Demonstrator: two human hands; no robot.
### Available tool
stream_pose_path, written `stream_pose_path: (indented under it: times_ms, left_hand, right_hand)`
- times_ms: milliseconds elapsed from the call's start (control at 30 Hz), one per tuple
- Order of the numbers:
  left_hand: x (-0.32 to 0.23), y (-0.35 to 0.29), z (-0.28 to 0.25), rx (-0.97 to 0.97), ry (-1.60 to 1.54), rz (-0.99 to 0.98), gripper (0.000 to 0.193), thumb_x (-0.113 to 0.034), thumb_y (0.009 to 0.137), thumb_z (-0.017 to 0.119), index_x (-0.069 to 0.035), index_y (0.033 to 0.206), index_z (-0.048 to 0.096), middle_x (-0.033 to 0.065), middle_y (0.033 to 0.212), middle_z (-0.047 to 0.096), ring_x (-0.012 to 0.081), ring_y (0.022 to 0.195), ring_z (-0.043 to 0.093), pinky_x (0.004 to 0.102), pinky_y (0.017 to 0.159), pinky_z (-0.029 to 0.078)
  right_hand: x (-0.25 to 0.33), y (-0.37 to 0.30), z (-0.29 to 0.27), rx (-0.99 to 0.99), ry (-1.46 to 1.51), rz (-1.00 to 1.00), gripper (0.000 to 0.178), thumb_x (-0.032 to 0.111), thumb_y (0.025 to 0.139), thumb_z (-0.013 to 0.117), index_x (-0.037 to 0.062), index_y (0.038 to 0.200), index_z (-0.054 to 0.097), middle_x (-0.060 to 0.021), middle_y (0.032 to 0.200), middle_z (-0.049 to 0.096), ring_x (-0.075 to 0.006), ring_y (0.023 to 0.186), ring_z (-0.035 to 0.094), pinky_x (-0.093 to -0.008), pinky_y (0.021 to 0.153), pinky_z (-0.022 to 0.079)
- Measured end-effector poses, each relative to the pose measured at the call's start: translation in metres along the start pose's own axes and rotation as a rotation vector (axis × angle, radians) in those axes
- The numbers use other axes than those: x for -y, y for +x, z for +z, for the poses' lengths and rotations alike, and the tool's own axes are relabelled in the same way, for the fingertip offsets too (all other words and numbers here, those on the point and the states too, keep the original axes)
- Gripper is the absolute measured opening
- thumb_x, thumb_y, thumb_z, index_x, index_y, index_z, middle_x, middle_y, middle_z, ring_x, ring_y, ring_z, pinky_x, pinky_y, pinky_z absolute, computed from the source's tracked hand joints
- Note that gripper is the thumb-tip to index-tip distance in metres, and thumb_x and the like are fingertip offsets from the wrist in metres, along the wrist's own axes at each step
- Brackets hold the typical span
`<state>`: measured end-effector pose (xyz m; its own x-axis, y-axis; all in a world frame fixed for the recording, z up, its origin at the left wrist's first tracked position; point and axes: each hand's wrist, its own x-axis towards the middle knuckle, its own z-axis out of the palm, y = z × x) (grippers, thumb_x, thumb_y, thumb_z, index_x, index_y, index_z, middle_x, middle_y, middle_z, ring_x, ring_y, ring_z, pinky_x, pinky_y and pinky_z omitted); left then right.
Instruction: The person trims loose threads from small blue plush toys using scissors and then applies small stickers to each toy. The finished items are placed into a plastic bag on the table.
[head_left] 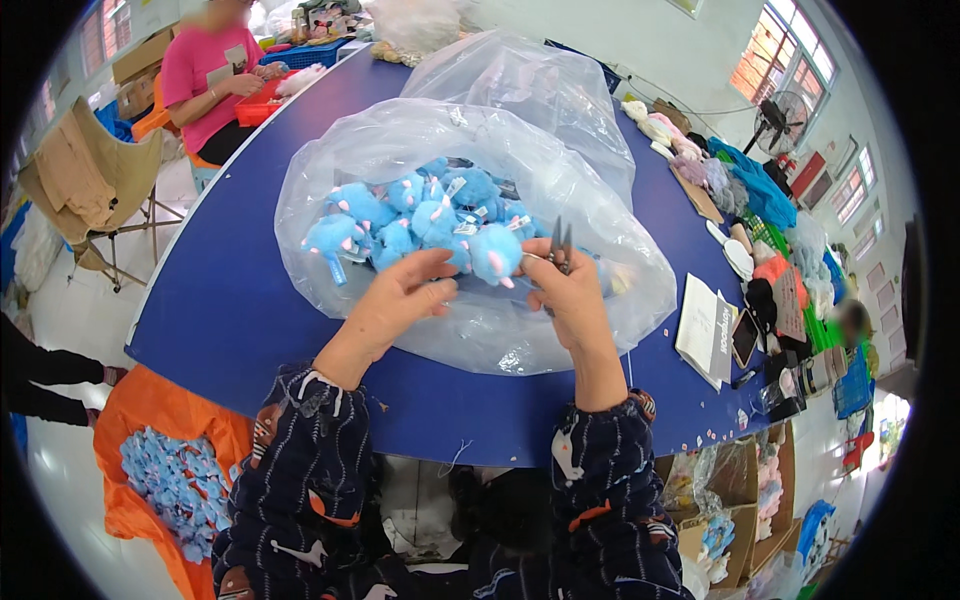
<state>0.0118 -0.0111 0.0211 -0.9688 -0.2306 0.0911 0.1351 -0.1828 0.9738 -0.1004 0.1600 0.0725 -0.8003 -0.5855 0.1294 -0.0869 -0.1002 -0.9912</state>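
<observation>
My right hand point(572, 302) is closed round a small pair of metal scissors point(562, 247), blades pointing up and away. Its thumb and forefinger meet the right side of a round blue plush toy point(494, 252) with pink tips; whether they pinch the toy or a loop on it, I cannot tell. Left of that toy, my left hand point(398, 302) has its fingers curved and apart, holding nothing. Behind both hands, a large clear plastic bag point(330, 165) lies wide open on the blue table point(225, 300). Several similar blue plush toys point(432, 212) with white tags are heaped inside it.
A notebook point(705, 330) and a phone point(744, 337) lie at the right. Plush pieces line the right side. An orange sack point(165, 405) of blue pieces stands on the floor at lower left. A person in pink point(205, 75) works at a red basket point(262, 100).
</observation>
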Motion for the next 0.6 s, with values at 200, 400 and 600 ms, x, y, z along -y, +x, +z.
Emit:
stream_pose_path:
  times_ms: [200, 400, 600]
  left_hand:
    - [-0.008, -0.006, 0.009, 0.182, -0.055, 0.145, 0.058, -0.016, 0.08, 0.065, -0.006, 0.128, 0.035, 0.0086, 0.115, 0.049, 0.0169, 0.101, 0.052, 0.0306, 0.081, 0.047]
    - [-0.004, -0.003, 0.007, 0.012, -0.018, 0.12, 0.035, -0.018, 0.083, 0.062, -0.004, 0.109, 0.045, 0.0069, 0.108, 0.052, 0.0153, 0.098, 0.054, 0.0294, 0.079, 0.047]
    - [-0.009, -0.004, 0.018, -0.1, -0.365, 0.213, 0.038, -0.021, 0.086, 0.058, -0.003, 0.115, 0.041, 0.0086, 0.109, 0.052, 0.0164, 0.102, 0.054, 0.0308, 0.083, 0.047]
  right_hand:
    - [-0.006, -0.005, 0.005, 0.25, 0.262, 0.29, 0.019, 0.013, 0.079, 0.061, 0.0011, 0.093, 0.059, -0.0034, 0.073, 0.058, -0.0043, 0.05, 0.041, -0.0211, 0.045, 0.035]
    - [-0.007, -0.01, 0.016, 0.161, 0.44, 0.188, 0.042, 0.021, 0.079, 0.065, 0.0011, 0.114, 0.05, -0.0025, 0.077, 0.056, -0.0045, 0.052, 0.043, -0.0215, 0.045, 0.036]
    - [-0.018, -0.013, 0.031, 0.055, -0.106, -0.186, 0.042, 0.015, 0.073, 0.072, 0.0, 0.108, 0.054, -0.0007, 0.075, 0.054, -0.0009, 0.052, 0.039, -0.0179, 0.045, 0.032]
